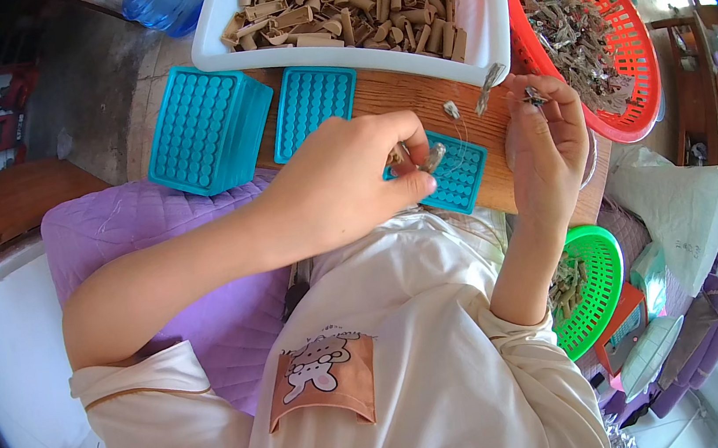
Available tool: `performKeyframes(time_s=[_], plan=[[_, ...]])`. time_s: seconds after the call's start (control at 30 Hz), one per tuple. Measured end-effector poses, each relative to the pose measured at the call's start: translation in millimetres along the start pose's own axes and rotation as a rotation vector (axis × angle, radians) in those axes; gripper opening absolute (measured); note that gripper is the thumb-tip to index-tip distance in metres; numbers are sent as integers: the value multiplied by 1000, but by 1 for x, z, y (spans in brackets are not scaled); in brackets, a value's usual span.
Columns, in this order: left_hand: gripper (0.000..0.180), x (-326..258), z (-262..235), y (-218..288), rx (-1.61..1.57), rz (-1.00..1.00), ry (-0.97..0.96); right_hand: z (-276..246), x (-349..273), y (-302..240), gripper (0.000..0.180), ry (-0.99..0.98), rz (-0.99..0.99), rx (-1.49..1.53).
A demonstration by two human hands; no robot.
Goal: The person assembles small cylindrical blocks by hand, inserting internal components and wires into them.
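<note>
My left hand [354, 176] is closed in a pinch on a small silvery-brown foil piece [434, 158], over a teal tray [469, 183] with rows of round cells. My right hand [547, 145], farther right, pinches a small dark, shiny foil piece [534, 96] between thumb and fingers. Between the hands, a pale-tipped little piece [451, 109] and a twisted silvery strip [486, 91] show at the table's edge; thin thread-like lines run down near them. My left hand and wrist hide part of the tray.
A white tub [348, 51] of brown cardboard-like half tubes stands at the far side of the wooden table [397, 96]. A red basket [643, 59] of crumpled foil is at right, a green basket [609, 284] below it. Another teal tray [315, 109] and a stack of teal trays [198, 132] lie left.
</note>
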State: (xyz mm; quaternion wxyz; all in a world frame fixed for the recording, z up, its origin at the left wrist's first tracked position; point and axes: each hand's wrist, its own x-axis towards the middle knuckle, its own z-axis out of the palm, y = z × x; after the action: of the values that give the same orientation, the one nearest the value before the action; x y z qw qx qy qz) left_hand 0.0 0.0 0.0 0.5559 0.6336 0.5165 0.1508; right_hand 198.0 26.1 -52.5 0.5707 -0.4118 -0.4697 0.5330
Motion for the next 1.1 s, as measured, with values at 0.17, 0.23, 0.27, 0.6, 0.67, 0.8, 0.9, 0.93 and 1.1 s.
performKeyframes(time_s=[0.17,0.23,0.27,0.6,0.67,0.8,0.9,0.93,1.1], plan=[[19,18,4,-14,364,45,143,-5,-7,-2,20,-24,-25,64],[17,22,3,-18,457,22,169,1,-13,-2,20,22,-83,-40],[17,24,2,-20,549,1,193,3,-15,-2,20,70,-142,-147],[34,15,7,3,-300,236,3,14,-24,-9,24,-37,-770,-848],[31,14,5,5,-281,183,13,17,-26,-12,25,-54,-757,-854],[21,11,1,7,-128,134,40,16,-25,-14,26,-144,-709,-812],[16,9,4,8,-245,58,13,13,-26,-17,26,-196,-640,-765],[16,9,5,9,-245,57,10,12,-26,-17,26,-207,-601,-738],[16,6,9,7,-250,118,76,11,-29,-18,25,-165,-552,-685]])
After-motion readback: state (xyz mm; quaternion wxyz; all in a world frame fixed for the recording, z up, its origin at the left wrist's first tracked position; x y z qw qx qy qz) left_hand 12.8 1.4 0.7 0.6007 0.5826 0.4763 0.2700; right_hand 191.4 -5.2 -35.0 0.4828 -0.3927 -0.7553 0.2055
